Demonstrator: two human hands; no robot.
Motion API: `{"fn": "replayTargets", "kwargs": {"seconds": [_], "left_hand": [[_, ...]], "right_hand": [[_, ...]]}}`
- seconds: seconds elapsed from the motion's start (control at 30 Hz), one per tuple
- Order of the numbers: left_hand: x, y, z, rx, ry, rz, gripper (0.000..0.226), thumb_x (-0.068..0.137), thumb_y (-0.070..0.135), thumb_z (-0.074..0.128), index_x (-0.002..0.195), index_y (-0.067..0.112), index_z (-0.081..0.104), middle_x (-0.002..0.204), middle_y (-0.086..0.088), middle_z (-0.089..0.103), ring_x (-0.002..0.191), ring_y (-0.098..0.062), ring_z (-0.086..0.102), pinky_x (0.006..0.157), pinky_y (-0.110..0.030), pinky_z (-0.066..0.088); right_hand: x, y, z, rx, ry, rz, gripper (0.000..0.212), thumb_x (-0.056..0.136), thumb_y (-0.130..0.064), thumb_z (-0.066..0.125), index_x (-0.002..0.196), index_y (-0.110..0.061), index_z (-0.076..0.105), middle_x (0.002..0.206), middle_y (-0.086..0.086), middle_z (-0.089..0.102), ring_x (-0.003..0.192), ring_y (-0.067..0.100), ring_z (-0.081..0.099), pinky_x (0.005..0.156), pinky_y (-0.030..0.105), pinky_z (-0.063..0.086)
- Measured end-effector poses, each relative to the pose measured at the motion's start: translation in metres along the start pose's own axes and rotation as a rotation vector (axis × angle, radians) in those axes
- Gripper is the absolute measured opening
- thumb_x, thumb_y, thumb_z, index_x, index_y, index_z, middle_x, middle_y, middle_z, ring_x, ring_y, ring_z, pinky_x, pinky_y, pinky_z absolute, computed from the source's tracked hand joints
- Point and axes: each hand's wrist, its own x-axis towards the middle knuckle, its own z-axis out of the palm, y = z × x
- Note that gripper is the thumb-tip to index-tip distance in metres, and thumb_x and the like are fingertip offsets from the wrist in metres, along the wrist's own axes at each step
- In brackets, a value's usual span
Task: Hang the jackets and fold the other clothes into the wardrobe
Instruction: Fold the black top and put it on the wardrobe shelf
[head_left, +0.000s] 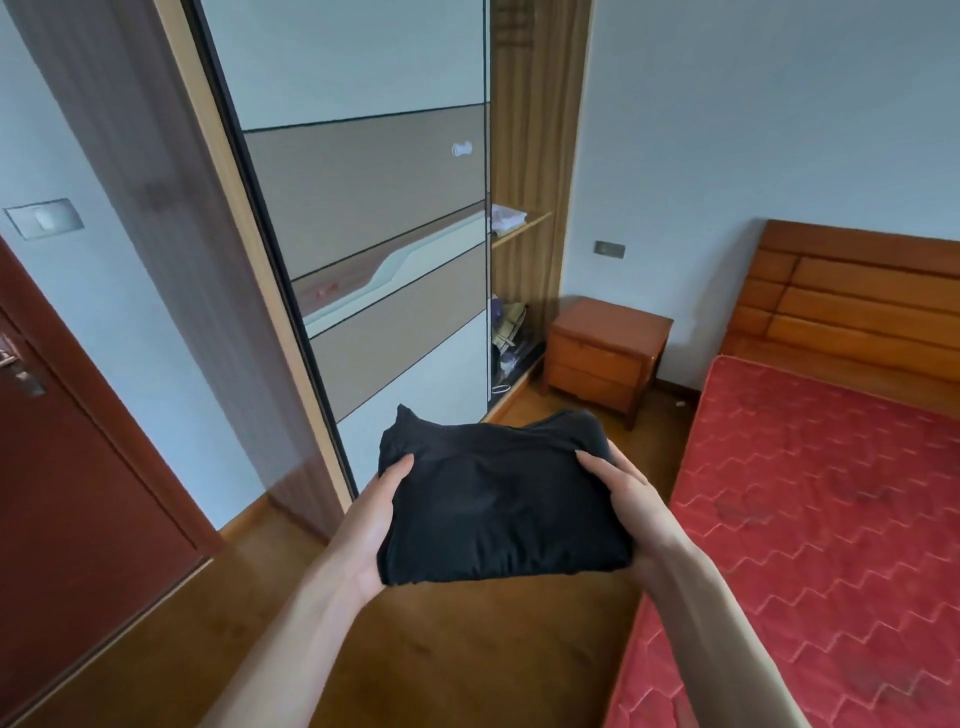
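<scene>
A folded black garment (498, 499) is held in front of me above the wooden floor. My left hand (371, 525) grips its left edge, thumb on top. My right hand (626, 499) grips its right edge, thumb on top as well. The wardrobe (363, 208) stands ahead on the left, its sliding door covering most of the front. An open section at its right end shows a shelf (522, 228) with a folded white garment (508, 217) on it. Below that shelf lie several mixed clothes or bags (508, 338).
A wooden nightstand (605, 353) stands against the wall right of the wardrobe. A bed with a red patterned mattress (810, 519) and wooden headboard (852, 291) fills the right side. A dark red door (67, 493) is at the left. Wooden floor (457, 654) lies between wardrobe and bed.
</scene>
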Motion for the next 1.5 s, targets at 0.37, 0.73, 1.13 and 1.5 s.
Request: {"fn": "replayTargets", "kwargs": {"seconds": [0.37,0.73,1.13,1.5], "left_hand": [[0.15,0.11,0.058,0.076,-0.11,-0.048,0.046,0.09,0.06,0.072,0.126,0.032,0.071,0.115,0.0,0.079,0.103,-0.03,0.076,0.085,-0.048,0.064],[0.302,0.191,0.12,0.111,-0.25,-0.045,0.046,0.096,0.057,0.064,0.134,0.032,0.065,0.127,-0.001,0.073,0.114,-0.03,0.07,0.102,-0.05,0.056],[0.494,0.315,0.207,0.221,-0.419,-0.06,0.028,0.096,0.057,0.062,0.114,0.037,0.068,0.096,0.008,0.081,0.098,-0.026,0.075,0.068,-0.036,0.063],[0.626,0.358,0.316,0.289,-0.503,-0.114,0.033,0.095,0.055,0.066,0.119,0.032,0.07,0.104,0.002,0.081,0.09,-0.025,0.079,0.067,-0.039,0.064]], "right_hand": [[0.146,-0.047,-0.001,0.083,0.147,-0.028,0.03,0.102,-0.029,0.066,0.126,-0.045,0.071,0.119,0.0,0.078,0.103,0.022,0.077,0.073,0.034,0.064],[0.29,-0.093,-0.006,0.041,0.249,-0.096,0.028,0.103,-0.027,0.063,0.121,-0.045,0.074,0.123,0.001,0.077,0.112,0.024,0.075,0.101,0.048,0.057],[0.479,-0.158,-0.015,0.081,0.399,-0.173,0.031,0.102,-0.031,0.065,0.125,-0.051,0.07,0.124,-0.003,0.076,0.111,0.023,0.075,0.093,0.045,0.061],[0.602,-0.19,-0.084,0.17,0.527,-0.164,0.028,0.101,-0.034,0.066,0.118,-0.056,0.072,0.115,-0.007,0.079,0.101,0.02,0.077,0.072,0.036,0.064]]}}
